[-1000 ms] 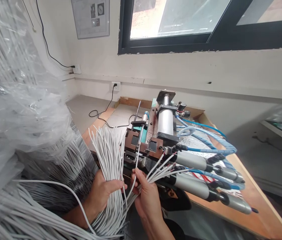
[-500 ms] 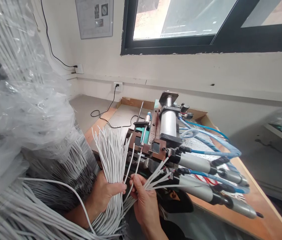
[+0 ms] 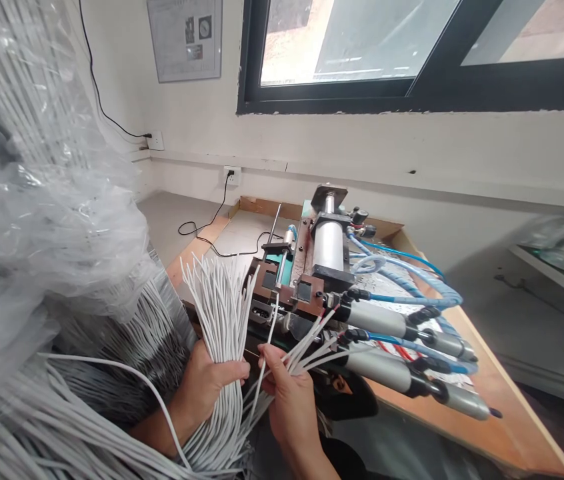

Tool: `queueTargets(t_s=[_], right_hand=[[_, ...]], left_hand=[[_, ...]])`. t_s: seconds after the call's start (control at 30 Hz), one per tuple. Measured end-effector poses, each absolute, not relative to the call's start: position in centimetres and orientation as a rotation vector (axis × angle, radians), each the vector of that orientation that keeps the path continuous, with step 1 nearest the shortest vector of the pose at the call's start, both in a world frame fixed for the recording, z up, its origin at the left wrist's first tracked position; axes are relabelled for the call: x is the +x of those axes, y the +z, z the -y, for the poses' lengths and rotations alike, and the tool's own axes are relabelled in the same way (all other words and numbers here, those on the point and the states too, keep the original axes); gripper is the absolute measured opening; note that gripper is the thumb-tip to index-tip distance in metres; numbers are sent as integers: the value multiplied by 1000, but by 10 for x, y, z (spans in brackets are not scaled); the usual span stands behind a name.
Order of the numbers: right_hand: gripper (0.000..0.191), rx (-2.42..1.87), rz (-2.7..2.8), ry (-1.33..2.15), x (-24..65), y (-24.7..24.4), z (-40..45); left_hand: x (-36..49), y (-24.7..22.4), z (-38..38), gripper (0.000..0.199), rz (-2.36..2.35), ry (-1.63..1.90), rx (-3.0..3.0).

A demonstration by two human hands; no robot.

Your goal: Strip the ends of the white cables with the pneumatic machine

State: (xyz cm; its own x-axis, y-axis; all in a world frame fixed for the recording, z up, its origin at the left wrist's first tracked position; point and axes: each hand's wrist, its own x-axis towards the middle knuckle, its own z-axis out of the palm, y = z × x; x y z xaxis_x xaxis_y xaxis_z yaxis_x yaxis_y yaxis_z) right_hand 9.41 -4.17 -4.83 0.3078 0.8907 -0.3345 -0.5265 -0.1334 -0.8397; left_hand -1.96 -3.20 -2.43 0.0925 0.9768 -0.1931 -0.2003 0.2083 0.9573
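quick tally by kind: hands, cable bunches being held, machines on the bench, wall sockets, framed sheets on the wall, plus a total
Hands: 2 (left hand, right hand)
Held cable bunches: 2 (larger bunch, smaller bunch)
Machines: 1 (bench machine)
Wall sockets: 2 (left socket, right socket)
Framed sheets: 1 (wall sheet)
Total: 8

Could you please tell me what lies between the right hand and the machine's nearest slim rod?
In the head view, a white cable extends from the right hand toward the rod; whether its tip touches I cannot tell.
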Motion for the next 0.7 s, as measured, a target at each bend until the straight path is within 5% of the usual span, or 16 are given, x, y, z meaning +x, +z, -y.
queueTargets(t_s=[0.7], right_hand=[[30, -1105, 791, 1523, 110, -68, 52]], left_hand=[[-26, -18, 24, 16, -1057, 1183, 768]])
